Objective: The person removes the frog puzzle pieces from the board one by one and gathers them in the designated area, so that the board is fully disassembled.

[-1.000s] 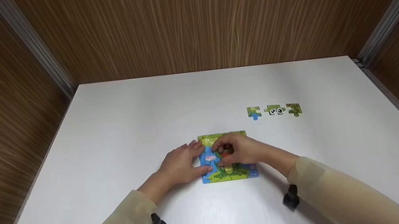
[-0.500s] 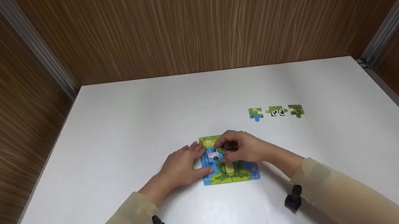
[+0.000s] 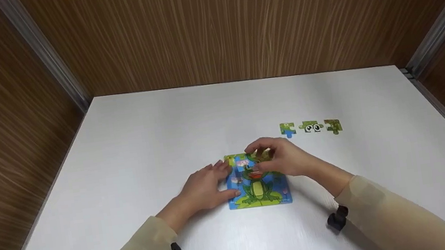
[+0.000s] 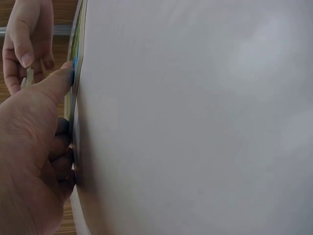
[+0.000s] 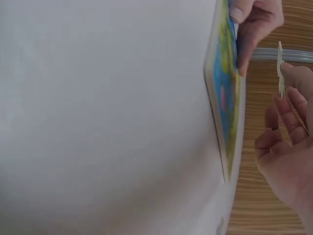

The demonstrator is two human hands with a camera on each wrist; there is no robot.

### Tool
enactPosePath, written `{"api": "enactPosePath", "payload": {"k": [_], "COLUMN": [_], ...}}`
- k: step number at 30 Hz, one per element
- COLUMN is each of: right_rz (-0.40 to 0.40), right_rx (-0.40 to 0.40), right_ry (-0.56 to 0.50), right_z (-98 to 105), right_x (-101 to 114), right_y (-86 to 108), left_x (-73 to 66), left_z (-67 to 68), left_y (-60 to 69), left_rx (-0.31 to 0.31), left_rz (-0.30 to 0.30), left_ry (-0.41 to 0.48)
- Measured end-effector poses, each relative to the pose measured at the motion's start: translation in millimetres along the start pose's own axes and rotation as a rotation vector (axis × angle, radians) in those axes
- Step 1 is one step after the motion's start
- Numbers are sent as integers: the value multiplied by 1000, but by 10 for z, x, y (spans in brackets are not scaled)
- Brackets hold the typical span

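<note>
A small frog jigsaw puzzle board (image 3: 258, 190) lies on the white table in front of me. My left hand (image 3: 206, 187) rests along its left side, thumb and fingertips on the edge, fingers fairly straight. Above the board's upper part, my right hand (image 3: 285, 158) pinches a puzzle piece (image 5: 280, 58) between thumb and fingers. Seen edge-on in the right wrist view, the piece is thin and pale and stands clear of the board. It looks stepped, so whether it is one piece or several joined cannot be told. Part of the board is hidden behind the right hand.
Three loose puzzle pieces lie in a row beyond the board to the right: a green and blue one (image 3: 287, 129), one with frog eyes (image 3: 311, 126) and a dark green one (image 3: 333, 125). Wood-grain panels (image 3: 209, 27) enclose the white table (image 3: 154, 125).
The right hand has risen from the board and shifted slightly up and to the right, lifting the pinched piece. The left hand has stayed on the board's edge.
</note>
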State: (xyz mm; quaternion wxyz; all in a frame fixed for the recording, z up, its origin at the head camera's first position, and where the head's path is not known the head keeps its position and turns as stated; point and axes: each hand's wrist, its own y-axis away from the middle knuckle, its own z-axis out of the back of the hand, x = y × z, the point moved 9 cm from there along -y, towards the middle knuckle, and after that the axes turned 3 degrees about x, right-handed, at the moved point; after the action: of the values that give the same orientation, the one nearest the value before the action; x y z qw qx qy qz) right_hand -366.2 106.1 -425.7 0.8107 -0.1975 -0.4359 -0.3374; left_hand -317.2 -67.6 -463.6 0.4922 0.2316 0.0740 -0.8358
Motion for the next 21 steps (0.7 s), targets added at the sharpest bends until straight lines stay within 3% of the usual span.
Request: {"api": "enactPosePath", "payload": {"k": [12, 21], "right_rz": [-122, -183], "right_rx": [-129, -172], "right_ry": [101, 108], "right_z": [626, 854], "right_x": [-390, -699], "right_y": [281, 481], "left_x": [20, 55], "left_z": [-3, -8], "left_y": [21, 33], "left_rx": [1, 5], "left_rz": [19, 21], "left_ry": [11, 8]}}
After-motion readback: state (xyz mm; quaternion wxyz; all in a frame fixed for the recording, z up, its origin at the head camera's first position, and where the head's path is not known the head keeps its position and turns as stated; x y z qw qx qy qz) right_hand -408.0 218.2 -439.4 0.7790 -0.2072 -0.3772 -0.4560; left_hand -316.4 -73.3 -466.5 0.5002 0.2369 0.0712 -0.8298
